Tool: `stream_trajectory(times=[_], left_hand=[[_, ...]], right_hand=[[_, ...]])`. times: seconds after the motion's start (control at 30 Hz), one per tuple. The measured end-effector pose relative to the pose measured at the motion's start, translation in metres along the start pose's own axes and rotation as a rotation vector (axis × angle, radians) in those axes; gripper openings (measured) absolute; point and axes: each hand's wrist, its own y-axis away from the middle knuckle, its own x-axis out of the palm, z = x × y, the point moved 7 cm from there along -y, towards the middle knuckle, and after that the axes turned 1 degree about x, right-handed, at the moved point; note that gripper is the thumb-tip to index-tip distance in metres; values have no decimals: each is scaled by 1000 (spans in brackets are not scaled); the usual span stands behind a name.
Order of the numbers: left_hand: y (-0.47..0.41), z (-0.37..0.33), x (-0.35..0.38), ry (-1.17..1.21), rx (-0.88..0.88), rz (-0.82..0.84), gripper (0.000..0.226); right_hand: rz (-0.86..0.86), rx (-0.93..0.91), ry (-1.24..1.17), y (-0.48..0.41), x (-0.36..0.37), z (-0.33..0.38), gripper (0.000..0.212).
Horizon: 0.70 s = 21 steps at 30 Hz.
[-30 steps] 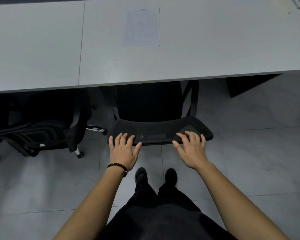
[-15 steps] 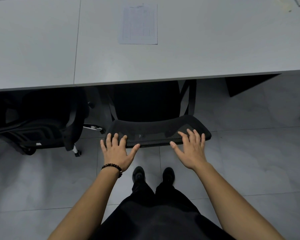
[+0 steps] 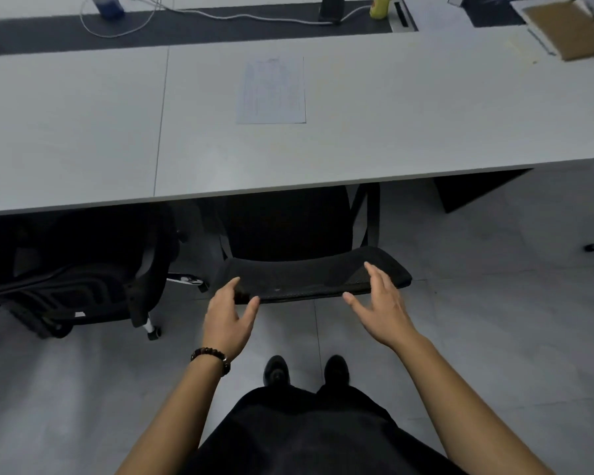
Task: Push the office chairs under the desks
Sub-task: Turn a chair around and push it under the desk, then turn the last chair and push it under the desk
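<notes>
- Step in hand: your left hand (image 3: 228,320) and right hand (image 3: 379,308) hover at the top edge of the backrest of the black mesh office chair (image 3: 309,275), fingers spread and relaxed, closed on nothing. Whether the left fingertips touch the mesh cannot be told; the right hand appears just clear of it.
- Position of the task's thing: the chair sits with its seat beneath the near edge of the surface (image 3: 357,145); only the backrest top stands out past that edge. By this view the chair reads as pushed in, or nearly so.
- Next move: judge whether a last short push is needed; if so, press both palms evenly on the backrest so that it rolls straight. Otherwise turn to another chair.
- Neighbouring chair: a second office chair (image 3: 83,286) stands to the left, partly under the near edge, its back angled and a castor (image 3: 153,334) out on the floor. It probably wants straightening and pushing in.
- Obstacles: the dark desk support (image 3: 474,190) lies to the right of the chair, well apart. The two chairs stand near each other, so their bases could catch.
- On the surface: a printed sheet (image 3: 271,90) near the middle; a white cable (image 3: 220,16), a yellow bottle (image 3: 379,6) and a cardboard piece (image 3: 570,29) toward the far edge. None hinders the push.
</notes>
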Motion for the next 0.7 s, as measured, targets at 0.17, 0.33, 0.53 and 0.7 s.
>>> stream_trajectory(times=[0.17,0.33,0.53,0.7], left_hand=[[53,-23,-34,206,87,-33,57],[83,-25,-20,269,160,163,54],[92,-52,45,74,377,516,56],[141,-125,82,12,638,639,58]], right_hand=[[-204,68,-289,75,-28,8,65],[-384,305,-454,172,-11,-28,66],[-611,587,-520,293,29,-87,66],[-909,692,-553,398,20,-114,66]])
